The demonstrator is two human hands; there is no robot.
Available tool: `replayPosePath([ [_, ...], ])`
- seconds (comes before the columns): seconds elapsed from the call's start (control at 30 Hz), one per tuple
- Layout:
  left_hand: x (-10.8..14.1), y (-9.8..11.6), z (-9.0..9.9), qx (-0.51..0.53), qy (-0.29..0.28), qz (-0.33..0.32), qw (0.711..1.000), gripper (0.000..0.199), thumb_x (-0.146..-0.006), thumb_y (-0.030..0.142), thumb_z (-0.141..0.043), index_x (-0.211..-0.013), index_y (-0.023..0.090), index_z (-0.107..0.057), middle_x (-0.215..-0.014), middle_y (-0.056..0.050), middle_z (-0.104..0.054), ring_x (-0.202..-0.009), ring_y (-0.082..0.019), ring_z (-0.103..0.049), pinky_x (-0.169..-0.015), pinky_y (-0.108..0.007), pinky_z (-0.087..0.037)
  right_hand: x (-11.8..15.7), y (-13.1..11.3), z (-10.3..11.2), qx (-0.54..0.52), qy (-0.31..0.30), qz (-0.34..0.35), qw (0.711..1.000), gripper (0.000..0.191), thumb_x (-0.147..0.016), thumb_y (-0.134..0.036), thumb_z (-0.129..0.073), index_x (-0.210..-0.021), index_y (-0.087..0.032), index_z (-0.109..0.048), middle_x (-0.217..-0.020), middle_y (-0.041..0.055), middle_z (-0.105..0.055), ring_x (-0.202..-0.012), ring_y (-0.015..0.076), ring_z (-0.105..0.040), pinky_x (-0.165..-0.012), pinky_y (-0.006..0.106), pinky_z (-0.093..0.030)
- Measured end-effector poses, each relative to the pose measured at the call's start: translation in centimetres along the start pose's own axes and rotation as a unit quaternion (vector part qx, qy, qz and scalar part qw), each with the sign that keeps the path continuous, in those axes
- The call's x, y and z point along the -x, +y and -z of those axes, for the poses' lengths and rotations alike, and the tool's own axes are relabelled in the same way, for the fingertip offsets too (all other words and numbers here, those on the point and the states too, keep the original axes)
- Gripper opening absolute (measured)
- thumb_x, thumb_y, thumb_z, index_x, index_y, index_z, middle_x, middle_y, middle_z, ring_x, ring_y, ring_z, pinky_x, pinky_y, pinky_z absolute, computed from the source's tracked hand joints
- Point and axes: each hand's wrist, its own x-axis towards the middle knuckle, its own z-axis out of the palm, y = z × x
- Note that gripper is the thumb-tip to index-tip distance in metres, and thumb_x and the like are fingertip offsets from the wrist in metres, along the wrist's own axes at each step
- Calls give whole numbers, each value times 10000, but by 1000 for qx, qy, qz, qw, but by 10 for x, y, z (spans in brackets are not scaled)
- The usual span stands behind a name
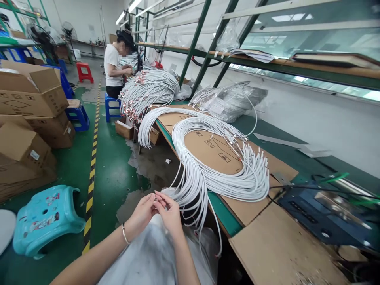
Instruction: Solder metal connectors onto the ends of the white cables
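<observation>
My left hand (146,208) and my right hand (170,211) meet above my lap, fingertips pinched together around something tiny and dark or metallic. It is too small to name. Just beyond my right hand, a large looped bundle of white cables (190,166) lies on the bench, and part of it hangs over the edge toward my lap. The cut ends of the cables (255,158) gather at the right of the loop. Brown cardboard (213,148) with printed marks lies under the coil.
A blue machine (314,215) with black leads stands at right. Another cable heap (154,89) lies farther along the bench, near a seated co-worker (114,65). Left are a turquoise stool (49,217), cardboard boxes (32,95) and striped floor tape (92,170). A shelf (297,69) runs above.
</observation>
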Motion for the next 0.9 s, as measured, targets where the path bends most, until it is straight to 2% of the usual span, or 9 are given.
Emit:
replayPosePath([
  [0.13,-1,-4,9,-26,12,-19,999,500,-672,608,-658,-733,112,-636,-716,-75,-622,-682,-149,-557,-649,-257,-418,-2,10,-7,-27,-20,-21,999,298,-727,-345,-665,-951,-154,-712,-926,123,-685,-860,263,-643,-820,455,-514],
  [0.27,-2,-3,19,-53,12,-40,998,467,-629,573,-716,-718,125,-620,-720,-55,-610,-691,-139,-550,-662,-249,-418,-6,23,-12,-38,-23,-28,999,323,-697,-384,-712,-925,-156,-715,-961,140,-674,-918,279,-628,-858,471,-495],
  [0.4,-3,-2,22,-74,7,-37,997,513,-607,612,-703,-716,122,-601,-728,-56,-597,-693,-143,-547,-672,-268,-434,-12,36,-11,-45,-17,-27,998,397,-666,-416,-733,-967,-161,-703,-1107,154,-625,-979,273,-604,-888,454,-481],
  [0.57,-16,-11,29,-72,50,-29,996,535,-567,605,-729,-704,123,-540,-685,-3,-546,-655,-104,-513,-661,-242,-438,-17,53,-17,-20,3,-32,999,374,-671,-408,-714,-953,-162,-696,-1188,152,-579,-1029,268,-572,-906,433,-466],
  [0.67,-32,-15,52,-64,123,-25,990,421,-713,494,-687,-683,126,-486,-591,50,-447,-514,-51,-409,-503,-185,-358,-15,66,-34,14,20,-33,999,324,-654,-363,-707,-911,-165,-705,-1093,134,-627,-1051,276,-557,-961,440,-416],
  [0.77,-45,-9,90,-41,216,-19,975,315,-896,395,-491,-723,133,-463,-529,86,-294,-402,-28,-226,-386,-165,-210,-7,79,-45,29,12,-47,998,368,-671,-411,-677,-917,-138,-704,-986,148,-665,-880,268,-628,-800,398,-516],
  [0.83,-47,-2,120,-25,270,-11,962,274,-929,365,-436,-799,128,-486,-531,89,-264,-388,-25,-172,-357,-164,-156,1,84,-38,33,4,-56,998,418,-700,-469,-646,-918,-117,-701,-934,160,-677,-776,253,-650,-687,352,-546],
  [0.9,-45,5,151,-11,324,-5,946,250,-931,352,-440,-858,121,-502,-547,84,-295,-389,-19,-182,-344,-156,-152,9,83,-20,37,-2,-60,998,436,-723,-502,-633,-915,-116,-702,-923,159,-681,-783,250,-657,-691,326,-549],
])
